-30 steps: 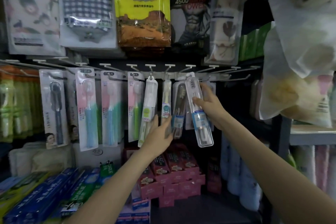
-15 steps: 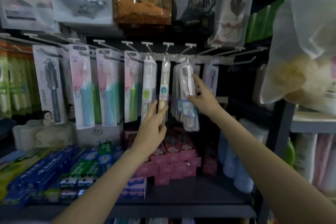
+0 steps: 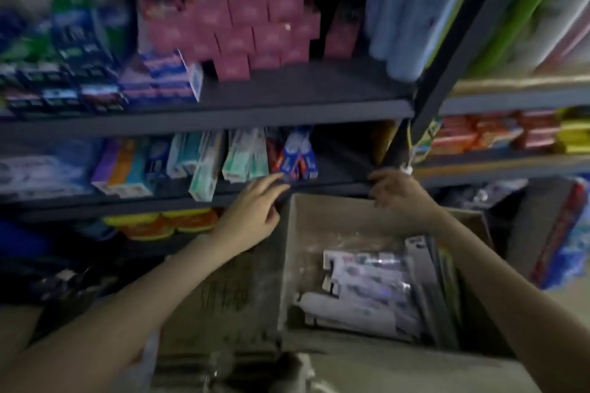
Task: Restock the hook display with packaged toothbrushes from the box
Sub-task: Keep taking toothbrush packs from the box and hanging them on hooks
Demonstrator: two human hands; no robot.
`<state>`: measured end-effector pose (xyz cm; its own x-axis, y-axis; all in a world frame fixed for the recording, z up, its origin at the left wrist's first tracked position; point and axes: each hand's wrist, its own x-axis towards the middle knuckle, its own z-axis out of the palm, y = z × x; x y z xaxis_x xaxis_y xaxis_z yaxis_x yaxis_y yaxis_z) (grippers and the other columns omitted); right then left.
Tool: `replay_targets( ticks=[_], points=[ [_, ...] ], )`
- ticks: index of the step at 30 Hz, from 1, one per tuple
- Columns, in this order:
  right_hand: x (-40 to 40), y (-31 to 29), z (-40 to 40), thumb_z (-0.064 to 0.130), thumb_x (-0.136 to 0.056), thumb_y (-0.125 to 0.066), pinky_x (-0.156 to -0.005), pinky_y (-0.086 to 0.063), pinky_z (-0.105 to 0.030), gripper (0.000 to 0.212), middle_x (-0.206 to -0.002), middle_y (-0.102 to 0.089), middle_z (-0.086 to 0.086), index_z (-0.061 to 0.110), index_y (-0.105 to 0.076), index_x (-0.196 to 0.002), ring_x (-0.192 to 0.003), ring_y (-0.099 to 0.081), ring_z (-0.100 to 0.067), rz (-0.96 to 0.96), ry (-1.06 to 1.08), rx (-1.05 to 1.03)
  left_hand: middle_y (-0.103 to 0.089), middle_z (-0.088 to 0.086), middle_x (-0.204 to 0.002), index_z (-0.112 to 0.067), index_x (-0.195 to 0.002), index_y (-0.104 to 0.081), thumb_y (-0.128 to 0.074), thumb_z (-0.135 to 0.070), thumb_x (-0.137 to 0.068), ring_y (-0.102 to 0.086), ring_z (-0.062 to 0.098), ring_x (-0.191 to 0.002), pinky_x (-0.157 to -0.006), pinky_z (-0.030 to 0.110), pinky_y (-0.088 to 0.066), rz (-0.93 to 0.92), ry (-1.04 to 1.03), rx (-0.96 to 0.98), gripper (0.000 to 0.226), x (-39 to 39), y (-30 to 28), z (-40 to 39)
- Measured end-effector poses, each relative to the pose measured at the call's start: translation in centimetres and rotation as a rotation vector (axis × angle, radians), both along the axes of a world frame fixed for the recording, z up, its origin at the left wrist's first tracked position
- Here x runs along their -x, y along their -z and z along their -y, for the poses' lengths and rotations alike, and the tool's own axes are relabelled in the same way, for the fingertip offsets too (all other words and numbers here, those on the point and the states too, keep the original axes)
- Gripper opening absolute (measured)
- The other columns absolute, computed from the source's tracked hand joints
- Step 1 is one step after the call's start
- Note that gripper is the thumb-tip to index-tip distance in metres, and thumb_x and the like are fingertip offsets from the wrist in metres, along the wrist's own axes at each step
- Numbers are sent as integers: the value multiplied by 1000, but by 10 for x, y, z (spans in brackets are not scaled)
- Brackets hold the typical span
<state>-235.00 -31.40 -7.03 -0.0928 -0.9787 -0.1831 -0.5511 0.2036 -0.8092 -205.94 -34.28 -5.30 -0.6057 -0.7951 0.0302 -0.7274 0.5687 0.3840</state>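
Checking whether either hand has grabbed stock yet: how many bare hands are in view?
2: the empty left hand hovers by the dark shelf edge; the right hand is at the far rim of the open brown cardboard box.

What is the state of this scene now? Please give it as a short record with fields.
left hand: empty, fingers spread, beside the box's left wall
right hand: empty, at the far rim of the box
box: open cardboard, below the shelves
packaged toothbrushes: lying in the box, near its right side
hook display: not in view
image quality: blurred, labels unreadable
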Motion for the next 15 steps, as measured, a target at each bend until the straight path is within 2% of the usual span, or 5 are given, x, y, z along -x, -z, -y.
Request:
replay_targets(
  ticks=[2,4,8,12,15],
  points=[
    [-2,54,-23,0,-85,-62,-76,-40,-21,23,-105,-64,-13,-1,-62,-108,-91,-57,-21,-106,-90,-219,-13,2,-156,-13,-144,-31,-45,-19,-94,-17,20,-142,-115,32,-15,168,39,-124,52,9,25,-12],
    [-9,101,-46,4,-84,-65,-76,-40,-19,29,-116,-61,-22,-1,-59,-112,-96,-56,-22,-121,-166,-377,-1,1,-157,-14,-146,-22,-44,-25,-95,-10,17,-144,-114,28,-13,297,59,-225,57,16,44,-22],
    [-28,167,-81,21,-83,-69,-87,-39,-22,56,-135,-50,-7,8,-46,-133,-117,-53,-23,-236,-280,-616,1,1,-157,-12,-148,-18,-47,-23,-94,-23,19,-140,-106,25,-26,375,32,-375,62,20,69,-36],
    [-44,203,-100,39,-76,-73,-105,-34,-35,77,-145,-36,-4,21,-36,-141,-131,-35,-27,-513,-469,-640,-1,-1,-158,-12,-147,-20,-46,-25,-94,-32,18,-135,-100,25,-34,343,-3,-348,60,21,72,-36],
    [-56,203,-103,26,-82,-67,-102,-37,-42,66,-142,-34,-8,21,-36,-140,-127,-39,-30,-550,-467,-625,-3,1,-158,-11,-146,-23,-46,-24,-94,-33,20,-135,-103,26,-32,339,-2,-323,59,23,72,-38]
  ],
)
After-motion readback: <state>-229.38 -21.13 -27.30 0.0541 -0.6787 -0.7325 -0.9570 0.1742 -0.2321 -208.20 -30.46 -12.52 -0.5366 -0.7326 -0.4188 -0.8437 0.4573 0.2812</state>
